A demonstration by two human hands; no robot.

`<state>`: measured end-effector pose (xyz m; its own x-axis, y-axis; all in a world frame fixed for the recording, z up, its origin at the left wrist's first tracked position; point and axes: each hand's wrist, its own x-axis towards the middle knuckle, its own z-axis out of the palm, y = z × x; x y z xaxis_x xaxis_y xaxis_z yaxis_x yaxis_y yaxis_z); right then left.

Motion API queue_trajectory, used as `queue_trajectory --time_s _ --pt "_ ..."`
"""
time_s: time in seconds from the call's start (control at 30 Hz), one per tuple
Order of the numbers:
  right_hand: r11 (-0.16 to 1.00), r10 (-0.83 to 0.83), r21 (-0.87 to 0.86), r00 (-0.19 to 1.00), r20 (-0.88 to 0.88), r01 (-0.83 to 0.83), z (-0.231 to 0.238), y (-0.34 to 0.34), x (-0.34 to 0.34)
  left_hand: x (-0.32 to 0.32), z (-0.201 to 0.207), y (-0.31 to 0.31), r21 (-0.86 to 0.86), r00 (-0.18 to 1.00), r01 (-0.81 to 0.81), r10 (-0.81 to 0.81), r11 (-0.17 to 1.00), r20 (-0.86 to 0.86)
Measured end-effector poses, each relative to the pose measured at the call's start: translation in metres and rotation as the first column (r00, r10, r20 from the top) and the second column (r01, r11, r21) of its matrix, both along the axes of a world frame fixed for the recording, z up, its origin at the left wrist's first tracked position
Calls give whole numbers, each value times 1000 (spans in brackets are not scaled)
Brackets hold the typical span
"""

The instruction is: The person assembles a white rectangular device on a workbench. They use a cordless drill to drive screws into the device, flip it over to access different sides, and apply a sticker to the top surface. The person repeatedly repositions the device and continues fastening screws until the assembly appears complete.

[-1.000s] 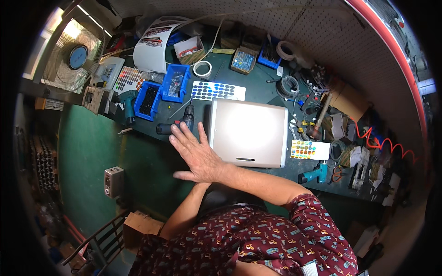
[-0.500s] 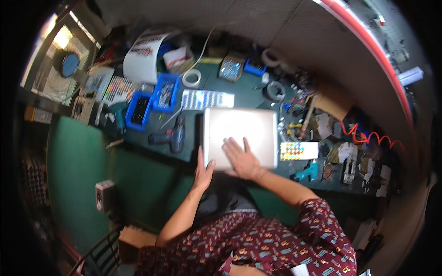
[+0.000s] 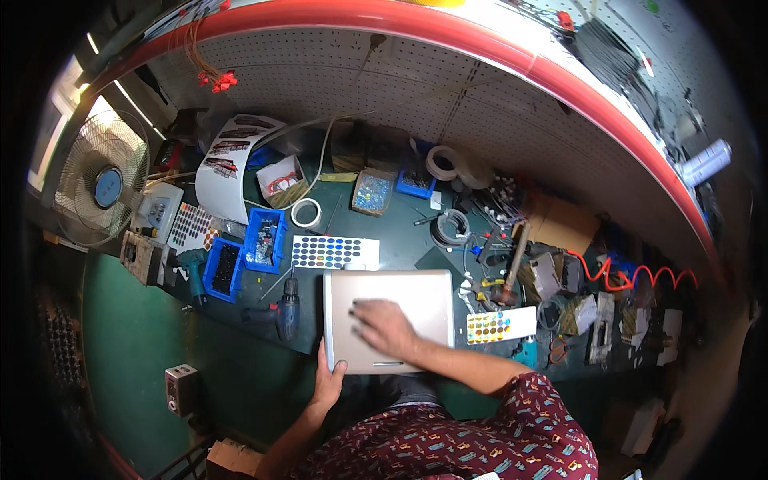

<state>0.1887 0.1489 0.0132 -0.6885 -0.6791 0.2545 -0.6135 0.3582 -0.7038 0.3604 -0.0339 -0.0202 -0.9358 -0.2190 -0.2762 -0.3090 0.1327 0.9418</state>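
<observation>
A flat beige box-like panel with pale rounded edges (image 3: 424, 312) lies at the bench's front edge, its near side reaching toward my lap. A short narrow slot shows near its front edge. My left hand (image 3: 326, 380) grips its near left corner, thumb on the upper face and fingers along the left side. Over the middle of the panel is my right hand (image 3: 386, 328), fingers stretched toward the left and smeared by motion. Whether the right palm touches the surface is hard to tell. Left of the panel lies a dark blue cordless drill (image 3: 288, 310).
Behind the panel lies a sticker sheet (image 3: 336, 252); another sheet (image 3: 502, 325) is on its right. Blue parts bins (image 3: 223, 270) stand at left, near a fan (image 3: 104, 188). A hammer (image 3: 516, 260), a cable coil (image 3: 450, 230) and a coiled red hose (image 3: 616, 276) occupy the right side.
My view has shifted, so the bench sits lower in the picture. My right hand has moved left across the panel. The left hand keeps its grip on the corner.
</observation>
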Motion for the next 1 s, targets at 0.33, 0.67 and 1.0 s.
queue_trajectory --time_s 0.33,0.67,1.0 --pt "516 89 818 934 -345 253 -78 -50 -335 14 -19 -7 -118 996 34 -23 992 88" --pt "466 142 844 920 -366 264 -83 -69 -355 12 -2 -3 -16 960 17 -11 1000 281" --pt "612 363 -406 215 907 678 -18 -24 -231 3 6 -4 -55 970 34 -20 998 242"
